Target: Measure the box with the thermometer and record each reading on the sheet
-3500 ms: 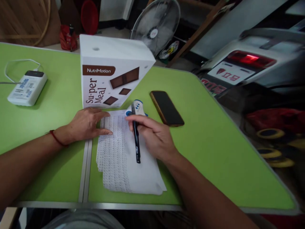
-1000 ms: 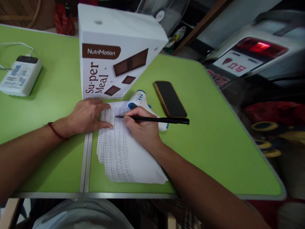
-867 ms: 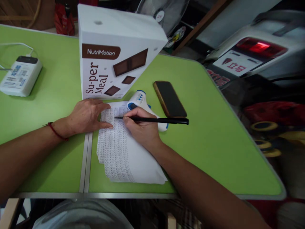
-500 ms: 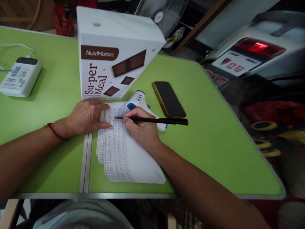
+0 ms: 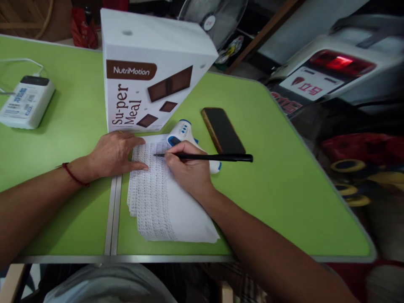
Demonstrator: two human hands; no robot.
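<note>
My right hand (image 5: pixel 191 170) is closed around a black pen (image 5: pixel 221 158), whose tip points left at the upper part of a stack of paper sheets (image 5: pixel 189 214). Dense rows of handwriting cover the left part of the top sheet; its right part is blank. Flat on the stack's left edge and the table lies my left hand (image 5: pixel 113 153), thumb and fingers apart, holding nothing. A white and blue infrared thermometer (image 5: pixel 181 131) lies just beyond my right hand, partly hidden by it.
A white NutriMotion box (image 5: pixel 126 97) stands behind the papers on the green table (image 5: pixel 284 189). A phone (image 5: pixel 223 130) lies to the right, and a white power adapter (image 5: pixel 28 101) with cables at the left. Beyond are a fan (image 5: pixel 214 19) and a white vehicle's tail light (image 5: pixel 342 62).
The pen and my right hand have shifted slightly to the right over the sheet. My left hand stays where it was.
</note>
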